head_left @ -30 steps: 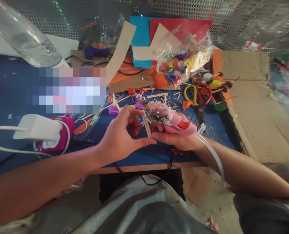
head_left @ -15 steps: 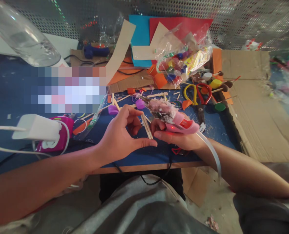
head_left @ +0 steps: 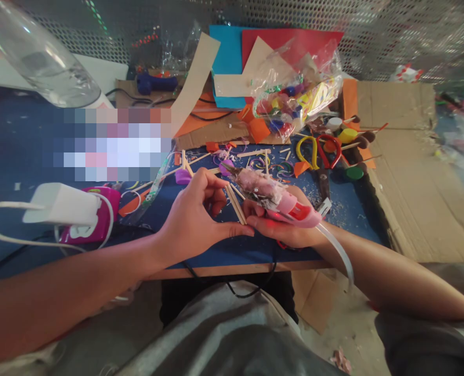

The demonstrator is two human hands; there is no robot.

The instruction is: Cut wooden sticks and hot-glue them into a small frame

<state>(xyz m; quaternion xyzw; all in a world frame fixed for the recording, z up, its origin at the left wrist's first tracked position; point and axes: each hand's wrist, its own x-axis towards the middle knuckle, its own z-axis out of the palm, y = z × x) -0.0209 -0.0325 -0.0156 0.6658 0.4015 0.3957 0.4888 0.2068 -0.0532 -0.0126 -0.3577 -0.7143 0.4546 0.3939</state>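
Note:
Between the thumb and index finger of my left hand (head_left: pixel 200 211) are short wooden sticks (head_left: pixel 236 204), lying side by side at a slant. My right hand (head_left: pixel 287 224) is wrapped round a pink glue gun (head_left: pixel 273 194), whose front is coated with fuzz and scraps. The gun's nozzle points to the upper left, above and to the right of the sticks. A clear glue stick (head_left: pixel 339 250) trails out of its back end. My right fingertips are close to the lower end of the sticks; whether they touch is hard to tell.
Scissors (head_left: pixel 323 183) with yellow and red handles lie behind my right hand. Purple pieces (head_left: pixel 183 176), wooden sticks and paper scraps litter the blue table. A pink power socket with a white charger (head_left: pixel 65 209) is on the left, cardboard (head_left: pixel 424 193) on the right.
The glue gun has tipped, its back end dropping slightly toward me and to the right. My left hand and the sticks have stayed almost still.

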